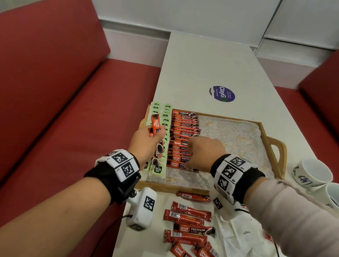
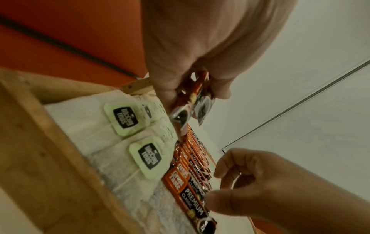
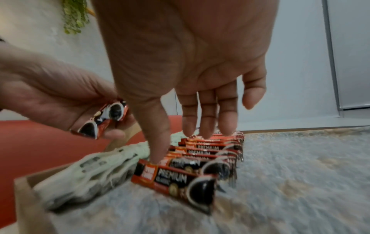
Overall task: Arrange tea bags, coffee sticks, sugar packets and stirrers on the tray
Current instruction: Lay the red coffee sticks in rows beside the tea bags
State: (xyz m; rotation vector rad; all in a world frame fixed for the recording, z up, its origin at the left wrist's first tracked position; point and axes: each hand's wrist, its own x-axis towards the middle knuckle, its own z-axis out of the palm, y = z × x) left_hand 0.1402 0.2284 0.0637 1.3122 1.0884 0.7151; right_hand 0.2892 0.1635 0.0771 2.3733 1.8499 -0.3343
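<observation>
The right hand (image 1: 203, 152) was over the row of coffee sticks (image 1: 183, 138) in the tray (image 1: 274, 142), its fingers (image 3: 208, 120) straight and spread, tips and thumb pressing on the tops of the sticks and gripping nothing; the left hand (image 1: 147, 144) hovered over the tea bags (image 1: 165, 117), its fingers curled round a small bundle of coffee sticks (image 1: 155, 125), held on end. The step in hand looked like squaring up the row before adding more; done well, the right fingers would press lightly and nudge the sticks toward the tea bags so the overlap stayed even, since glossy foil slides easily and a hard push could fan the whole row out; the bundle would best be fed in one stick at a time at the near end, where bare liner showed.

The tea bags lay in two columns at the tray's left side, just beside the coffee row; the right half of the tray was bare liner. More loose coffee sticks (image 1: 190, 219) lay on the desk (image 1: 205, 64) near the tray's front edge, with white sugar packets (image 1: 242, 239) in a heap to their right, under the right forearm; two cups (image 1: 313, 173) stood off the tray's right handle; stirrers I could not make out. The left hand crowded the tea bag columns, and its strings could snag.
</observation>
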